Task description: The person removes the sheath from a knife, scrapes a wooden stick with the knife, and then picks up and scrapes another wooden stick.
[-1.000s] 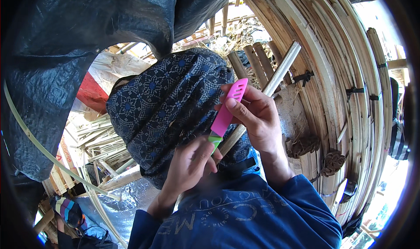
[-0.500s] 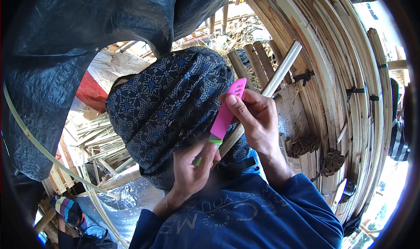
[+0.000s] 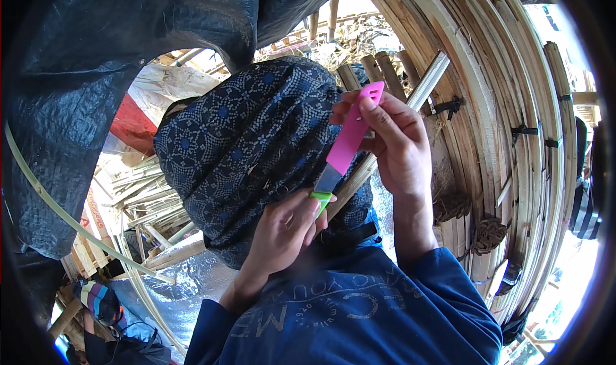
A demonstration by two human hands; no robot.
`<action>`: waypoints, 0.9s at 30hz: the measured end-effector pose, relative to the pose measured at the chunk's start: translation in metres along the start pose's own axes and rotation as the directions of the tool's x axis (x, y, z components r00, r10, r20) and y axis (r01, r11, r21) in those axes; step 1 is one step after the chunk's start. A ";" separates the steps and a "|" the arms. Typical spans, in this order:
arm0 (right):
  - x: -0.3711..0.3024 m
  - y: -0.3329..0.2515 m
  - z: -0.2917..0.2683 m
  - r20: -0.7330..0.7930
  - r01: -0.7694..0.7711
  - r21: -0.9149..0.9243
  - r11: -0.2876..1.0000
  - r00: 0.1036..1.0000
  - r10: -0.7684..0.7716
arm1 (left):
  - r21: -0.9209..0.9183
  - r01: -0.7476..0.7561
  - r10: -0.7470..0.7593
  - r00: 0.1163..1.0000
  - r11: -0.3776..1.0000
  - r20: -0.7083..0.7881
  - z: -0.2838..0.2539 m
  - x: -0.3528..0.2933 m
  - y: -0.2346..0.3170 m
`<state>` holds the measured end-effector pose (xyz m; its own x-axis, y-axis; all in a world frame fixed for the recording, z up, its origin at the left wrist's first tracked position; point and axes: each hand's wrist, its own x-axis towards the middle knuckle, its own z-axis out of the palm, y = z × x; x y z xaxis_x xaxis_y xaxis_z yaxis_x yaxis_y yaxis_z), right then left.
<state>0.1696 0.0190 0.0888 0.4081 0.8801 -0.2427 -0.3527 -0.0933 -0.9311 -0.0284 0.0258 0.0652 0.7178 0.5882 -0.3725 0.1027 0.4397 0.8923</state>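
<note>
A knife (image 3: 328,179) with a green handle points up and to the right in front of my chest. My left hand (image 3: 282,227) is closed round its handle. Over the front part of the blade sits a pink knife sheath (image 3: 350,137) with slots near its tip. My right hand (image 3: 399,134) pinches the sheath near that slotted end, thumb on top. A short stretch of bare blade shows between sheath and handle. Beneath both hands, my lap is covered by dark patterned cloth (image 3: 237,153). A long split bamboo strip (image 3: 427,83) slants behind my right hand.
Tall bundles of bamboo slats (image 3: 513,108), tied with black bands, curve along the right. Black plastic sheeting (image 3: 70,95) hangs at the upper left. Thin bamboo strips (image 3: 151,195) lie in a heap on the left. A person in a striped cap (image 3: 96,301) is at the lower left.
The pink sheath has slid partway off toward the upper right with my right hand, baring a length of blade by the handle. My left hand still grips the handle.
</note>
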 end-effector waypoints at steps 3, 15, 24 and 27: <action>0.003 0.000 -0.003 -0.021 0.055 -0.006 0.998 0.998 -0.055 | 0.025 -0.025 0.025 0.999 0.999 0.026 -0.004 0.001 0.001; 0.012 -0.014 -0.017 -0.031 0.060 0.251 0.966 0.998 -0.054 | 0.013 -0.127 0.127 0.991 0.992 -0.048 -0.002 0.005 -0.011; 0.022 -0.009 -0.033 0.063 0.062 0.852 0.520 0.974 -0.220 | -0.002 -0.077 0.077 0.997 0.997 -0.024 -0.007 -0.002 -0.012; 0.024 -0.009 -0.022 0.053 0.052 0.900 0.432 0.972 -0.228 | 0.001 -0.093 0.093 0.995 0.996 0.033 -0.007 -0.006 -0.009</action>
<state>0.2010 0.0303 0.0851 0.4326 0.9016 -0.0090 -0.8892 0.4249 -0.1697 -0.0382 0.0233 0.0577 0.7467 0.6037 -0.2793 0.0364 0.3821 0.9234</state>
